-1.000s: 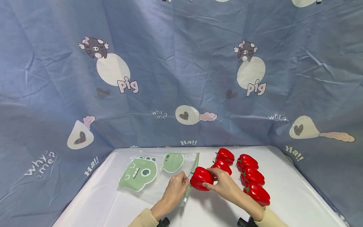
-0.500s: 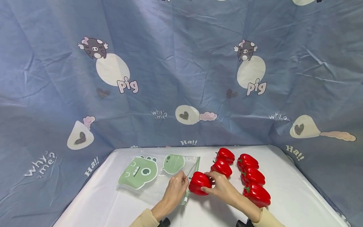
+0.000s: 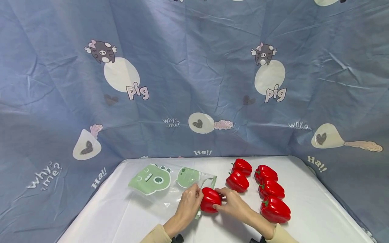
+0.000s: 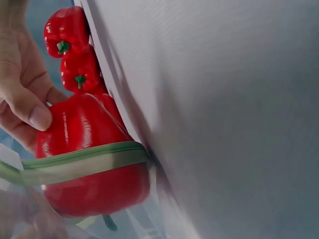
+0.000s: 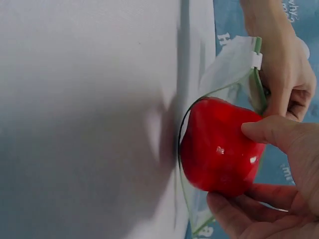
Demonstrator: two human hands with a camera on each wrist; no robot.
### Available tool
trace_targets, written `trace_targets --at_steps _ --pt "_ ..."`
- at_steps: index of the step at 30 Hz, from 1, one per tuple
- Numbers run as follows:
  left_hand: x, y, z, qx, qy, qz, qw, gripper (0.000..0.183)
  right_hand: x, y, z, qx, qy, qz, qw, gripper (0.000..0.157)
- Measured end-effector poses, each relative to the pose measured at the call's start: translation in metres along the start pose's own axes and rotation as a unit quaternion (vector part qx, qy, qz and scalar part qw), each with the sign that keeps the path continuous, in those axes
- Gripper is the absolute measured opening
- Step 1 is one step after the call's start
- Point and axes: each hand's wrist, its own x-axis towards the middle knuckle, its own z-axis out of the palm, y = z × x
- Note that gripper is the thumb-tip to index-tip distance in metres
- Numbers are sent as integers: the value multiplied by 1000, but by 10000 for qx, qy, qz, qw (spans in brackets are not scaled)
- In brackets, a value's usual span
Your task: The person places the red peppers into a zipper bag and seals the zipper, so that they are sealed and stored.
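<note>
My right hand [image 3: 233, 204] grips a red bell pepper [image 3: 209, 201] between thumb and fingers. In the left wrist view the green zip edge [image 4: 89, 160] of the bag crosses this pepper, whose stem end lies inside the mouth. The clear zip bag [image 3: 170, 202], printed with green cartoon shapes, lies to the left, its mouth facing right. My left hand [image 3: 189, 202] pinches the bag's edge beside the pepper. From the right wrist view, the mouth is spread around the pepper, and a white slider [image 5: 256, 60] sits near one end of the zip.
Two red bell peppers [image 3: 237, 181] lie behind my right hand. A row of three more peppers [image 3: 275, 209] stands further right on the white tabletop [image 3: 313, 216]. A blue printed curtain [image 3: 194, 84] hangs behind the table.
My right hand has moved left and nearer the front with the pepper, bringing it into the bag's mouth. The bag's opening has widened and its left part has lifted slightly. The left hand has barely moved.
</note>
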Motion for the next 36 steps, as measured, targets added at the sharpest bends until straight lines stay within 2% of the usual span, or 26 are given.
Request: trace_targets --at_steps 9,12,18,26,36 --pt "-2 1 2 110 247 116 9996 18 3 5 15 771 -29 58 9970 57" --pt "-2 3 2 120 261 38 9996 18 4 4 18 945 15 100 9955 56" --pt "0 8 -1 159 117 -318 9993 17 8 9 23 1449 -30 182 9893 55" --pt "2 16 -8 3 -240 -743 9969 14 14 12 27 1756 -134 170 9842 53" --pt "1 18 -7 -73 -425 -850 9954 14 23 6 34 2329 -622 64 9705 53"
